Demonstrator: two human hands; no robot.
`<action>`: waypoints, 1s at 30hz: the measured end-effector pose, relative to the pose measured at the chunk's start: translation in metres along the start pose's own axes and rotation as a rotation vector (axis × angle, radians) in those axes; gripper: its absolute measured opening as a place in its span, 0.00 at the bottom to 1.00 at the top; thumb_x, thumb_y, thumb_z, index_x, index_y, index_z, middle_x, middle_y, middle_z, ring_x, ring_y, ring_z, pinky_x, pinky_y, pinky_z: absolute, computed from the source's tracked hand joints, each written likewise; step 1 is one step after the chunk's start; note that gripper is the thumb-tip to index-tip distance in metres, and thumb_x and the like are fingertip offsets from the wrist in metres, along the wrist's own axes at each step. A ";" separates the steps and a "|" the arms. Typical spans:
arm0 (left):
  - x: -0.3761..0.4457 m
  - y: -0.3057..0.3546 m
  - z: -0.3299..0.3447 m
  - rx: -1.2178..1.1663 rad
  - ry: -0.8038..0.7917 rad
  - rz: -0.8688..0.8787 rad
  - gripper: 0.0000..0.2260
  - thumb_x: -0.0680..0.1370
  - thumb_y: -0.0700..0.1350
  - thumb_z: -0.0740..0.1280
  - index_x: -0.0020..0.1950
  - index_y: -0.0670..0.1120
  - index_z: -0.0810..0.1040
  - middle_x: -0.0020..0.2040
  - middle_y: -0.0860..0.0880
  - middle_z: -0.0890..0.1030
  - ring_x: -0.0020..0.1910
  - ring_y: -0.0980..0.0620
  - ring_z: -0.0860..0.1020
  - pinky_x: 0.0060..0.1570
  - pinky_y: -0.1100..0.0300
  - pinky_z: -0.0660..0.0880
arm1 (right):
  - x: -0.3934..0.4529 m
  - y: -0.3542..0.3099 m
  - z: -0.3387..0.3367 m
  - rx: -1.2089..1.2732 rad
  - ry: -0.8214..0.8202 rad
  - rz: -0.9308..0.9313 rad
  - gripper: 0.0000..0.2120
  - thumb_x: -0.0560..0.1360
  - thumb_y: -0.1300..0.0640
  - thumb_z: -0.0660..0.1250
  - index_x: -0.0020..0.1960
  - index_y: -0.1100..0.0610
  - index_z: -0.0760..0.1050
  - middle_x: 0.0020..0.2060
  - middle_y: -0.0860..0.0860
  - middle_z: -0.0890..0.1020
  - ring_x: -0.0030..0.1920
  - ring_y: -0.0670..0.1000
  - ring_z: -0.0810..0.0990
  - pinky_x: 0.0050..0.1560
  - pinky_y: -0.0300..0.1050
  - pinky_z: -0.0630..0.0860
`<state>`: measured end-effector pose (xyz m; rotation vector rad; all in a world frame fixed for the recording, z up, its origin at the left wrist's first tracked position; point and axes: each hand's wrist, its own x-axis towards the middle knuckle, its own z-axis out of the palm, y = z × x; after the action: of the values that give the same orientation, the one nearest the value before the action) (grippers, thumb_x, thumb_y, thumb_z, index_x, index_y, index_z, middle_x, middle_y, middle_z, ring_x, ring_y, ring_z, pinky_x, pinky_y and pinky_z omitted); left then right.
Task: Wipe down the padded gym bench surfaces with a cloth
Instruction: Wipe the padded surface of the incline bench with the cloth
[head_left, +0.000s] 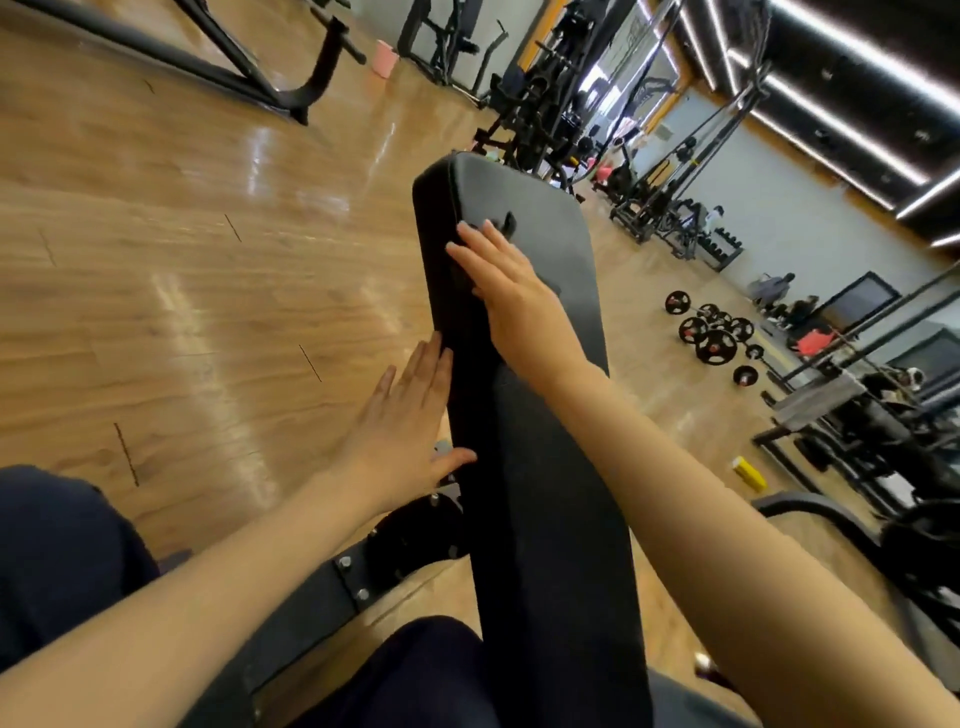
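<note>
Black padding of the gym bench (540, 467) is seen running from 6 toward 12 o'clock. A dark cloth (470, 312), hard to tell from the pad, is pressed beneath the straightened fingers of the right hand (506, 291). At 9 o'clock of the pad, the left hand (410, 426) is laid flat, fingers released, against its side edge.

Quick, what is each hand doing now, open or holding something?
Left hand: open, fingers straight against the side of the bench pad.
Right hand: open, flat on the pad; a dark cloth shows beyond its fingertips.
</note>
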<state>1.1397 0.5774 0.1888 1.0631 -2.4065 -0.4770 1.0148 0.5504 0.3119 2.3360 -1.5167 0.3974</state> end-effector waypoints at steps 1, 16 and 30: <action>-0.001 0.000 0.002 0.004 -0.022 0.003 0.44 0.77 0.65 0.56 0.68 0.45 0.25 0.68 0.47 0.23 0.72 0.53 0.29 0.74 0.53 0.38 | 0.014 0.004 -0.003 -0.047 -0.013 -0.035 0.26 0.70 0.77 0.60 0.66 0.63 0.71 0.67 0.60 0.71 0.70 0.63 0.64 0.67 0.64 0.65; -0.016 0.014 0.030 -0.028 -0.020 -0.021 0.43 0.79 0.63 0.56 0.68 0.41 0.26 0.70 0.43 0.25 0.70 0.48 0.27 0.74 0.52 0.36 | 0.069 0.003 -0.034 -0.527 -0.384 -0.314 0.24 0.73 0.69 0.56 0.67 0.59 0.71 0.71 0.55 0.66 0.75 0.58 0.52 0.73 0.54 0.46; -0.021 0.016 0.036 -0.113 0.007 -0.001 0.40 0.80 0.59 0.58 0.70 0.44 0.28 0.71 0.47 0.27 0.72 0.51 0.29 0.75 0.53 0.39 | 0.072 0.007 -0.041 -0.383 -0.311 -0.332 0.22 0.75 0.72 0.58 0.67 0.60 0.70 0.69 0.56 0.69 0.72 0.56 0.62 0.70 0.44 0.53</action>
<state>1.1229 0.6079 0.1614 1.0150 -2.3435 -0.6009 1.0344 0.5051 0.3793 2.3412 -1.1578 -0.3241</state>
